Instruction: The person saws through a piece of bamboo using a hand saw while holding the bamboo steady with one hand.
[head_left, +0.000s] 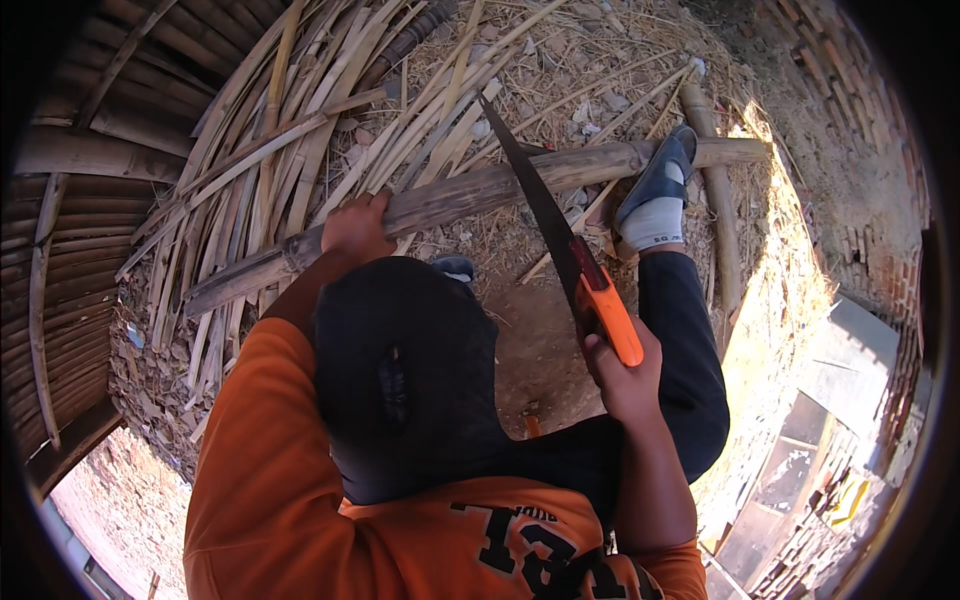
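Observation:
A long, dark bamboo pole [460, 195] lies across the ground from lower left to upper right. My left hand [353, 227] grips it near its middle. My right hand [622, 372] is closed on the orange handle of a hand saw [568, 258]. The saw's dark blade crosses the pole, its tip pointing up and away from me. My right foot in a grey shoe and white sock [655, 190] presses on the pole to the right of the blade. My bent knee in dark trousers fills the middle of the view.
Several split bamboo strips [290, 130] are piled at the upper left. Another thick pole [715, 190] stands on the right. Dry straw and chips cover the dirt. Brick paving [860, 150] runs along the right, woven bamboo panels [60, 260] along the left.

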